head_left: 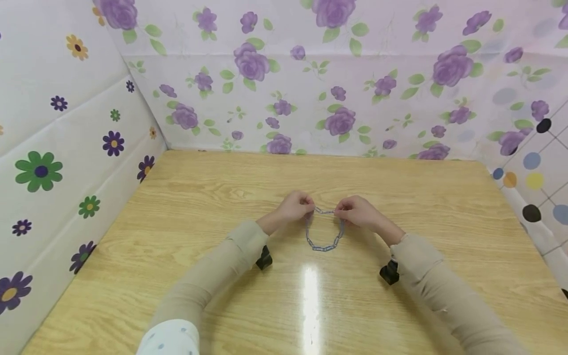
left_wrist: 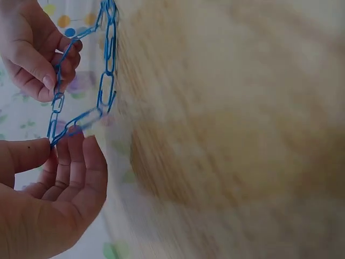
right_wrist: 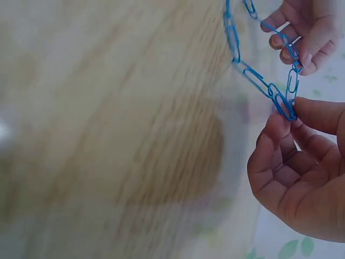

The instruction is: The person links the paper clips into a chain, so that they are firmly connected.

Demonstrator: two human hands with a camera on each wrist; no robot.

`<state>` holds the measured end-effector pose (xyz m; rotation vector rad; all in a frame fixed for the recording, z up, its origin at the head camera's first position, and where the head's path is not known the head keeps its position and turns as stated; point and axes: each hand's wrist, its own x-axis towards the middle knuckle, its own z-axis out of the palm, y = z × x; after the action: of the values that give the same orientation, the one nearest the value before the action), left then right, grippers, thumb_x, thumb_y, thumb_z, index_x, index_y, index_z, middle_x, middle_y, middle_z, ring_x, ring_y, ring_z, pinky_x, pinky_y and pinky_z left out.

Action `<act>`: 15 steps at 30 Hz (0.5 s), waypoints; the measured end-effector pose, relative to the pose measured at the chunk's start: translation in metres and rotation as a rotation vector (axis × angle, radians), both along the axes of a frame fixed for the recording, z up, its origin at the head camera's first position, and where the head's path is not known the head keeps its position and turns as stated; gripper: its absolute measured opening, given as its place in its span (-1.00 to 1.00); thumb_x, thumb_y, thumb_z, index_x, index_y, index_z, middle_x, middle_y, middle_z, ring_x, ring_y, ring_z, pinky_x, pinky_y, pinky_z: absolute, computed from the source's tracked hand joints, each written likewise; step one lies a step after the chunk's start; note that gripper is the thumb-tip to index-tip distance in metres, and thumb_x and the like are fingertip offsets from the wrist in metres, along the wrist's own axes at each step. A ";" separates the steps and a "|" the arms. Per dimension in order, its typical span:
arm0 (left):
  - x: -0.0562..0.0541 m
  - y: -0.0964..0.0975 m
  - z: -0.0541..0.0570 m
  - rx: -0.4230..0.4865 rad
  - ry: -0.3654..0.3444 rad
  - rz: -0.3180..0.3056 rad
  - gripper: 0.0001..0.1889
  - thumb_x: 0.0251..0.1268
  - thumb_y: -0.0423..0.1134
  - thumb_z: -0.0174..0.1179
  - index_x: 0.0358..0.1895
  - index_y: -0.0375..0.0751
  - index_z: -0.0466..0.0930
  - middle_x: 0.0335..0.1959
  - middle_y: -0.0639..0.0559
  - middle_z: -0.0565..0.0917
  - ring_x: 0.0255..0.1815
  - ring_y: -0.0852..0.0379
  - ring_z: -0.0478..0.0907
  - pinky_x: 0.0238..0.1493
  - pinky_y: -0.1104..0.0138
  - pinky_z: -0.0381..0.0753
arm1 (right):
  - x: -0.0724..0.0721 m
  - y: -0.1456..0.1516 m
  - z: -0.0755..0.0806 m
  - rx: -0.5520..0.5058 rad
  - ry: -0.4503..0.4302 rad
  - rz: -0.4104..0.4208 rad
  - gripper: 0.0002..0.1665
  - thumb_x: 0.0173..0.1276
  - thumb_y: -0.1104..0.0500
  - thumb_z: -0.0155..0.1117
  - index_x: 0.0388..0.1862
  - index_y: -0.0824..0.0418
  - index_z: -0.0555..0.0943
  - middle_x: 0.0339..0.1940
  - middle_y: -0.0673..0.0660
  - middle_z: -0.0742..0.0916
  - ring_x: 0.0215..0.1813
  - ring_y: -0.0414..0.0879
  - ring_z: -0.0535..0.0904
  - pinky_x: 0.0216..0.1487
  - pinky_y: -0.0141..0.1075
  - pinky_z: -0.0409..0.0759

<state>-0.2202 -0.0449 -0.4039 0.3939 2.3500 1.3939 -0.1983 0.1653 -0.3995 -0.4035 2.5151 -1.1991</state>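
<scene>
A chain of blue paper clips (head_left: 325,249) hangs as a loop between my two hands over the wooden table. My left hand (head_left: 295,206) pinches it at the upper left, thumb against the fingertips. At the upper right my right hand (head_left: 358,212) pinches it the same way. A short, slightly sagging stretch of clips joins the hands, and the longer part droops below them. In the left wrist view the linked paper clips (left_wrist: 106,89) run from the left thumb tip toward the other hand. The right wrist view shows a clip (right_wrist: 283,102) between thumb and fingers.
The wood-grain table (head_left: 213,197) spreads around both hands, with a bright light streak near its front. A purple-flowered cloth (head_left: 275,79) covers the back wall, and patterned cloths line both sides. Black wrist mounts (head_left: 390,272) hang under the forearms.
</scene>
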 end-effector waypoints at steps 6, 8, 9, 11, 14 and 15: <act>-0.007 0.007 -0.003 -0.119 -0.020 0.010 -0.90 0.29 -0.37 0.05 -0.34 -0.35 0.51 -0.41 -0.12 0.58 -0.41 0.07 0.55 -0.39 0.35 0.59 | -0.006 -0.003 -0.008 0.093 -0.002 -0.040 -0.80 0.33 0.21 0.12 -0.34 0.35 0.59 -0.57 0.12 0.57 -0.54 -0.11 0.46 -0.52 -0.33 0.45; -0.008 0.008 -0.004 -0.149 -0.004 0.008 -0.90 0.28 -0.39 0.05 -0.35 -0.36 0.51 -0.42 -0.12 0.58 -0.44 0.09 0.55 -0.41 0.36 0.59 | -0.007 -0.005 -0.009 0.132 0.029 -0.037 -0.81 0.31 0.21 0.13 -0.39 0.33 0.59 -0.59 0.10 0.57 -0.57 -0.13 0.45 -0.53 -0.34 0.44; -0.009 0.009 -0.005 -0.167 0.010 0.003 -0.90 0.27 -0.40 0.06 -0.35 -0.37 0.51 -0.43 -0.11 0.57 -0.47 0.11 0.54 -0.43 0.38 0.58 | -0.007 -0.007 -0.009 0.159 0.057 -0.029 -0.81 0.30 0.21 0.15 -0.41 0.32 0.59 -0.62 0.08 0.57 -0.59 -0.14 0.44 -0.53 -0.34 0.42; -0.011 0.010 -0.007 -0.204 0.046 -0.004 -0.91 0.26 -0.41 0.07 -0.38 -0.37 0.52 -0.46 -0.08 0.56 -0.52 0.15 0.52 -0.48 0.42 0.56 | -0.008 -0.009 -0.010 0.211 0.116 -0.008 -0.81 0.28 0.20 0.17 -0.47 0.29 0.58 -0.66 0.05 0.55 -0.61 -0.17 0.40 -0.53 -0.35 0.38; -0.015 0.010 -0.009 -0.284 0.121 -0.024 -0.91 0.25 -0.40 0.07 -0.39 -0.35 0.52 -0.48 -0.06 0.56 -0.56 0.18 0.47 -0.55 0.46 0.50 | -0.011 -0.009 -0.010 0.319 0.214 0.003 -0.78 0.24 0.14 0.22 -0.52 0.26 0.57 -0.66 0.02 0.55 -0.59 -0.15 0.39 -0.52 -0.33 0.35; -0.016 0.010 -0.009 -0.313 0.150 -0.033 -0.91 0.25 -0.40 0.07 -0.38 -0.35 0.53 -0.47 -0.06 0.56 -0.55 0.18 0.46 -0.55 0.47 0.48 | -0.012 -0.007 -0.010 0.347 0.236 0.001 -0.77 0.23 0.13 0.23 -0.51 0.26 0.57 -0.64 0.03 0.57 -0.58 -0.14 0.40 -0.51 -0.32 0.36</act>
<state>-0.2362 -0.0351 -0.4131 0.4561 2.6152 0.9880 -0.2101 0.1579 -0.4092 -0.4791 2.8515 -0.7255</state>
